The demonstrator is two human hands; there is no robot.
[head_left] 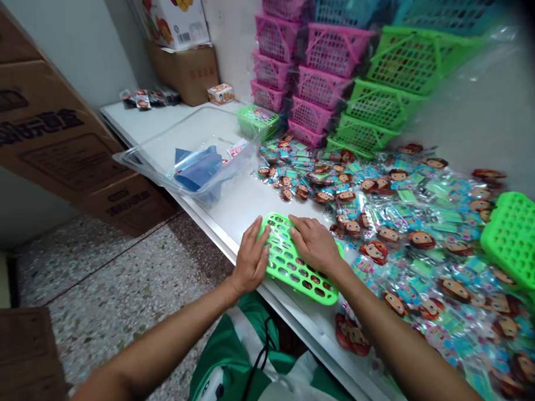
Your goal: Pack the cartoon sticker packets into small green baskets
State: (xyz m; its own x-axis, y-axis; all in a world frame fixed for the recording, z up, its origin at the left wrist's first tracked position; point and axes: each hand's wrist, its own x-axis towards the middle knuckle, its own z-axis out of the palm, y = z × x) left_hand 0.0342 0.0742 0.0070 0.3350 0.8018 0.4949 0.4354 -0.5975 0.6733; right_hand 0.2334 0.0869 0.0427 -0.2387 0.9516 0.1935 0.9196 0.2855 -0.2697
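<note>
Grip: left hand (253, 256) and right hand (315, 245) clamped on opposite edges of a green basket (292, 277).
Basket: between the palms, on the near side of the clear tub (150, 172).
Long axis: pointing away from the tub.
Nearer the tub: left hand.
Bagged dolls (389, 234): beside the right hand, farther from the tub.

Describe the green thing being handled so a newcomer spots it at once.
On the white table, find the clear tub and the spread of bagged packets. Between them, at the near edge, lies a bright green panel with oval holes. Both the left hand and right hand touch it, unlike the stacked green baskets behind.
</note>
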